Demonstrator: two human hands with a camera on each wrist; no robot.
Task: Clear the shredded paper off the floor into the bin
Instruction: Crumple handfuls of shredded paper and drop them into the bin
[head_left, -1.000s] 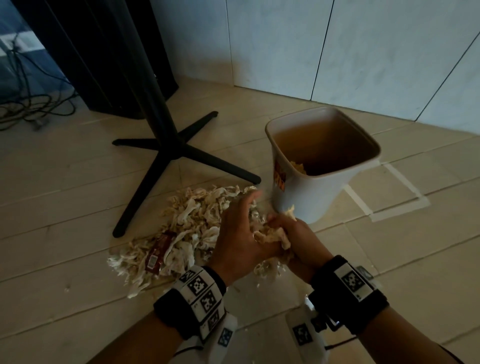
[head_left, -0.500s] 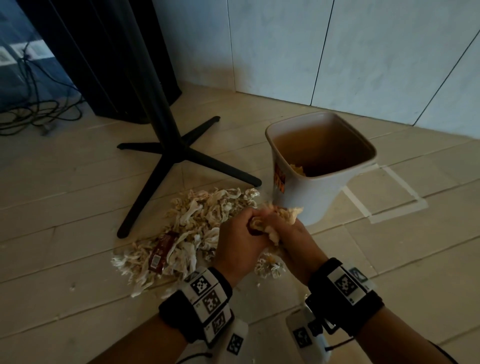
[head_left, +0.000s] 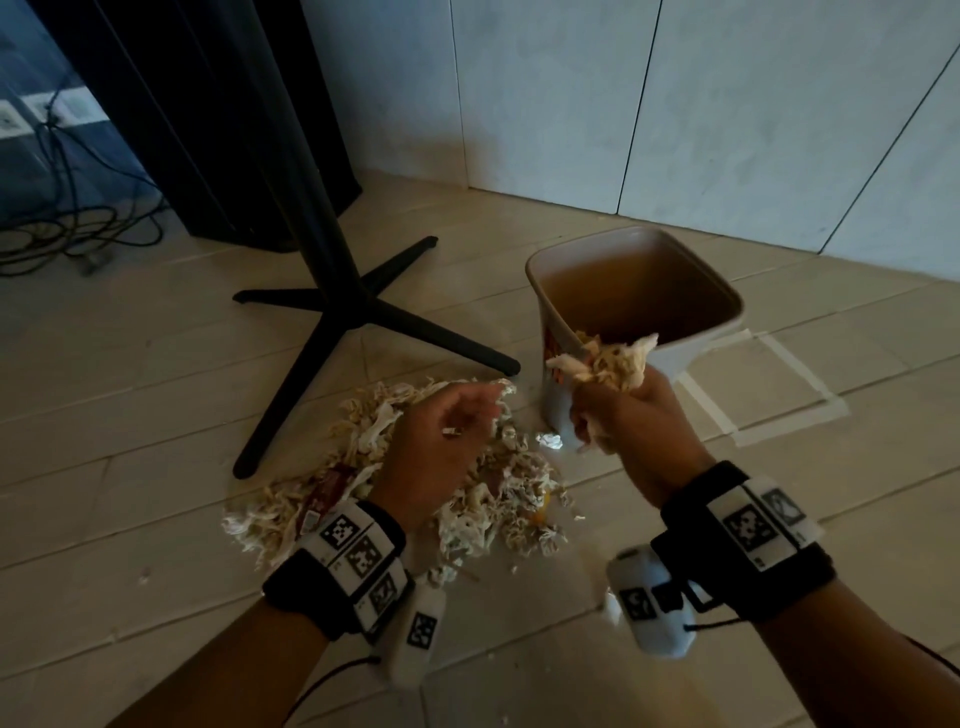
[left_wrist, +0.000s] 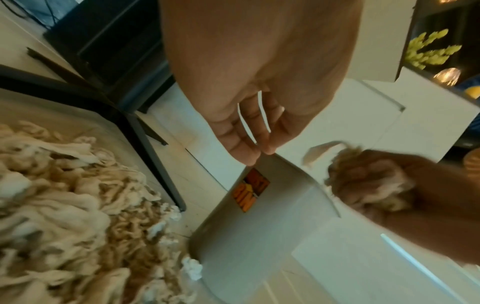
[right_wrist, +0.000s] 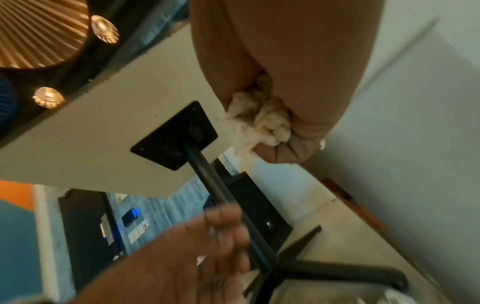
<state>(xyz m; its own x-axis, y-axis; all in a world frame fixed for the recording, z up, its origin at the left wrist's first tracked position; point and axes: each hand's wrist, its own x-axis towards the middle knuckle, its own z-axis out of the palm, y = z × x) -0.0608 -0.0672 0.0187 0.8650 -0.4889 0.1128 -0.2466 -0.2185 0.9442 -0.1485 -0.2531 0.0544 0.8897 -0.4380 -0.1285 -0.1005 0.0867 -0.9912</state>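
A heap of pale shredded paper (head_left: 363, 457) lies on the wooden floor left of the white bin (head_left: 691, 348). My right hand (head_left: 623, 410) grips a wad of shredded paper (head_left: 610, 361), raised against the bin's near rim. The same wad (right_wrist: 259, 117) bulges from my fist in the right wrist view. My left hand (head_left: 447, 436) hovers over the heap with relaxed fingers and holds nothing. In the left wrist view its fingers (left_wrist: 241, 144) hang straight above the bin's orange sticker (left_wrist: 249, 189). A little paper lies inside the bin.
A black four-footed table base (head_left: 358, 306) stands just behind the heap, its pole rising to the tabletop. A red wrapper (head_left: 324, 493) lies in the paper. White tape (head_left: 784, 395) marks the floor beside the bin. Cables (head_left: 67, 228) trail at far left. The wall (head_left: 727, 104) is close behind.
My right hand has lifted a wad of paper from the heap up to the bin's rim. My left hand has let go and drawn back left over the heap.
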